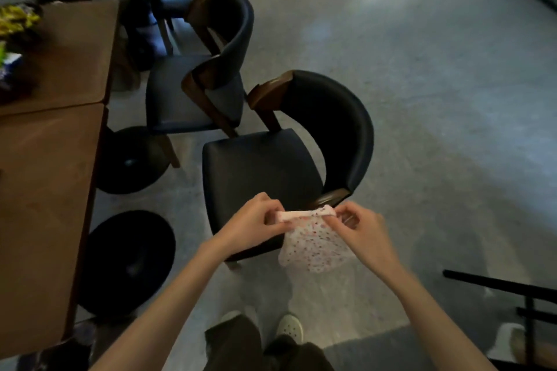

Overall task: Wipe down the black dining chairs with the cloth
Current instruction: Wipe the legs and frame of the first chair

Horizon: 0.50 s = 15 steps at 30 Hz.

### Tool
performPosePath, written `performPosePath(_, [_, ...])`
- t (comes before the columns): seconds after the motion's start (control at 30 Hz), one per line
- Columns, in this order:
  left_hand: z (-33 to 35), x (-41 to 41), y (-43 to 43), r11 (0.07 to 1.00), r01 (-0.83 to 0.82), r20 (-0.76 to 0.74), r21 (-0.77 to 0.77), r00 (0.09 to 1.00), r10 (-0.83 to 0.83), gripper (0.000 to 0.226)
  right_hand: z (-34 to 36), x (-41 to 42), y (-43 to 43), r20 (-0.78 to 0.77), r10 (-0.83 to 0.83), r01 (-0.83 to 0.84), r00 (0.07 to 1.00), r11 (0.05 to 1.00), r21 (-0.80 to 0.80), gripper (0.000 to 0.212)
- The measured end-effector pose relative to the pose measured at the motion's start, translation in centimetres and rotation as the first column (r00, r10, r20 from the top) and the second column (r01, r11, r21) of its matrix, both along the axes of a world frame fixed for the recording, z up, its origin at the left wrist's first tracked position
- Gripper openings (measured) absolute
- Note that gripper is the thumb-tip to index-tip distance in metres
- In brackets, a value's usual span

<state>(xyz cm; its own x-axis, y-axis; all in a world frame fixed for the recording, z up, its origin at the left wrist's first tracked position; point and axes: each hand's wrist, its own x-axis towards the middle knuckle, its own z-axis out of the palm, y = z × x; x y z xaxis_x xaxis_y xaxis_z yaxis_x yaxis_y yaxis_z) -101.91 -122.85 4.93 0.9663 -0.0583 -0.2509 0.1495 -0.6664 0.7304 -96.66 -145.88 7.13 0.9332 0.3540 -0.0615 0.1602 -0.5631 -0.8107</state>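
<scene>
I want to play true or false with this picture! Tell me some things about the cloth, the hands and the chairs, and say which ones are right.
1. The left hand and the right hand both pinch the cloth. True.
2. The cloth lies spread flat on a seat. False: it hangs from the hands, by the front of the nearest chair.
3. The cloth is plain blue. False: it is white with small red dots and a pink top edge.
4. A brown table stands to the left of the chairs. True.
5. The nearest chair has a straight wooden back. False: its back is curved and padded in black.
</scene>
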Motion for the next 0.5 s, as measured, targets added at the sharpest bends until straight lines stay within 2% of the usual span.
performPosePath(0.13, [0.1, 2.6, -1.8, 0.998, -0.023, 0.059, -0.059, 0.998, 0.027, 0.013, 0.1, 2.2, -2.4, 0.027, -0.077, 0.078, 0.997, 0.996, -0.043, 0.014])
performPosePath(0.3, [-0.1, 7.3, -3.6, 0.962, -0.153, -0.006, -0.225, 0.988, 0.155, 0.005, -0.3, 6.3, -3.3, 0.008, -0.167, 0.167, 0.986, 0.982, -0.088, 0.019])
performPosePath(0.5, [-1.5, 14.5, -3.8, 0.922, -0.249, -0.021, -0.297, 0.967, 0.255, 0.007, -0.2, 14.0, -3.0, 0.066, -0.181, 0.189, 0.981, 0.97, -0.155, 0.024])
